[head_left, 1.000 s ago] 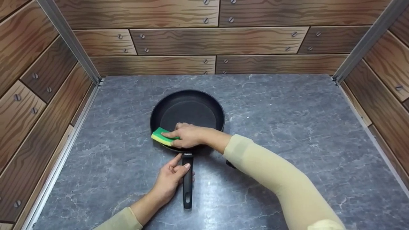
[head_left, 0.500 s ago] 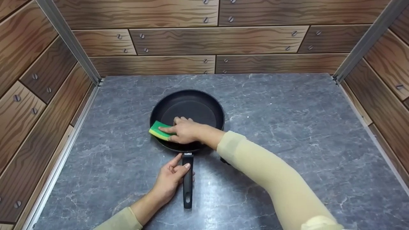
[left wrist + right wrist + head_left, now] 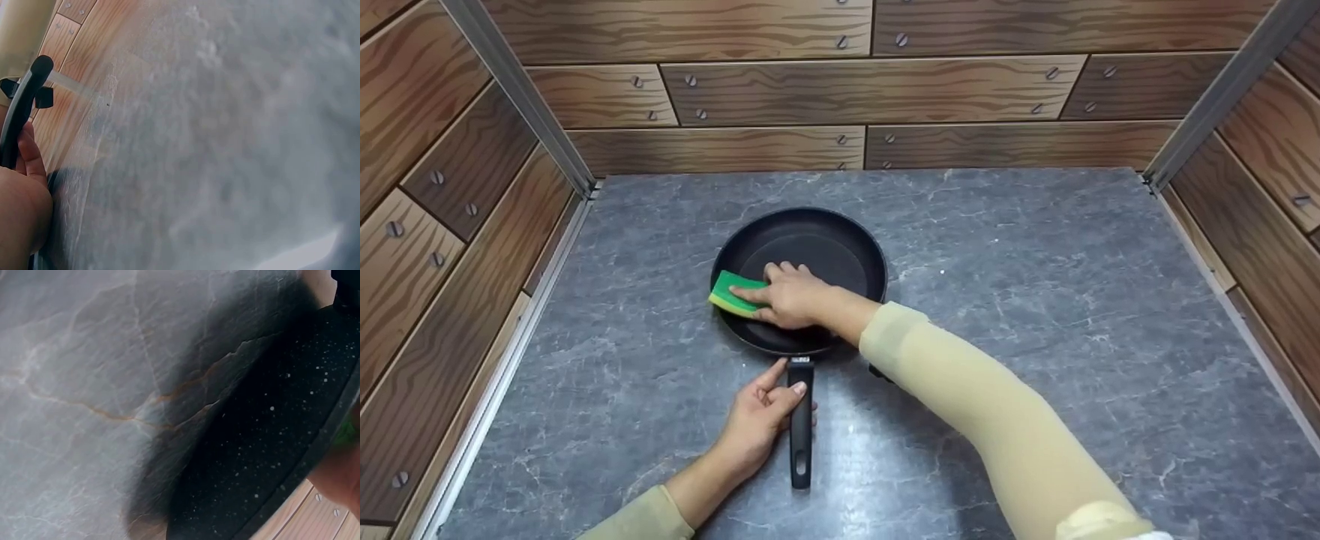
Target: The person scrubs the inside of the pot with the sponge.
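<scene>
The right hand [image 3: 793, 298] pinches a green and yellow sponge [image 3: 741, 280], thumb at its near side and 1 finger stretched over the green top. The sponge lies at the left side of a black pan [image 3: 825, 259], its outer end at the rim. The left hand [image 3: 757, 420] grips the pan's handle [image 3: 801, 431], thumb on top, fingertips showing at the right side. The handle points toward the table's front. The pan is on the grey marbled table [image 3: 1035, 262], nearer the left edge than the right and apart from the back edge. 2 pale yellow sleeves [image 3: 975, 390] cover the forearms. Plank-patterned walls [image 3: 780, 94] line 3 table edges, with metal posts [image 3: 525, 105] at the 2 back corners.
</scene>
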Motion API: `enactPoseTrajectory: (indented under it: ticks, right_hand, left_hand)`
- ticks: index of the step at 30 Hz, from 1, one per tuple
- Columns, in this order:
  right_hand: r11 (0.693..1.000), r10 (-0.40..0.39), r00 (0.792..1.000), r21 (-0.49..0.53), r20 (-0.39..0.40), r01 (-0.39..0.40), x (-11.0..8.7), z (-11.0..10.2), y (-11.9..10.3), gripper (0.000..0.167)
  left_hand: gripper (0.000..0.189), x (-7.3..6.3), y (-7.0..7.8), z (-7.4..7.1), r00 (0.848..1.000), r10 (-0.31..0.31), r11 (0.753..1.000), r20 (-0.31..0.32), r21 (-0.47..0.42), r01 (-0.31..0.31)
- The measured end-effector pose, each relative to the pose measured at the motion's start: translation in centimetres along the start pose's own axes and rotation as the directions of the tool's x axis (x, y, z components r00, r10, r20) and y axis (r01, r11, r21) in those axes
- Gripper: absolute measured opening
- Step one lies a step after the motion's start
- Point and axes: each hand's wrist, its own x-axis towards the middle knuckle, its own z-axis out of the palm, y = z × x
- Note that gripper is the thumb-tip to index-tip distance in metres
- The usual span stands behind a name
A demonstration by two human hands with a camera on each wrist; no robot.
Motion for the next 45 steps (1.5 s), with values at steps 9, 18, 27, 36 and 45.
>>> enactPoseTrajectory:
  ticks: [9, 18, 27, 36, 45]
  right_hand:
    - [0.995, 0.006, 0.999, -0.099, -0.054, -0.011, 0.6, 0.4, 0.4, 0.06]
    - [0.961, -0.033, 0.99, -0.277, -0.139, -0.007, 1.4, 0.6, 1.0, 0.06]
    - [0.934, -0.002, 0.985, -0.351, -0.173, -0.06, 2.2, 0.5, 1.5, 0.056]
    - [0.905, 0.091, 0.979, -0.395, -0.182, -0.158, 3.2, 0.5, 1.8, 0.058]
    - [0.888, 0.152, 0.971, -0.406, -0.186, -0.217, 3.8, 0.0, 2.0, 0.058]
  left_hand:
    - [0.082, 0.1, -0.2, 0.0, 1.0, 0.0, 1.0, -0.003, 0.001, 0.0]
    - [0.081, 0.1, -0.2, 0.0, 1.0, 0.013, 1.0, -0.019, 0.026, -0.013]
    - [0.081, 0.0, -0.1, 0.0, 0.999, 0.024, 0.999, -0.024, 0.033, -0.023]
    - [0.081, 0.0, -0.3, 0.0, 1.0, 0.019, 1.0, -0.019, 0.02, -0.019]
    - [0.081, 0.1, -0.3, 0.0, 0.999, 0.027, 0.999, -0.024, 0.018, -0.026]
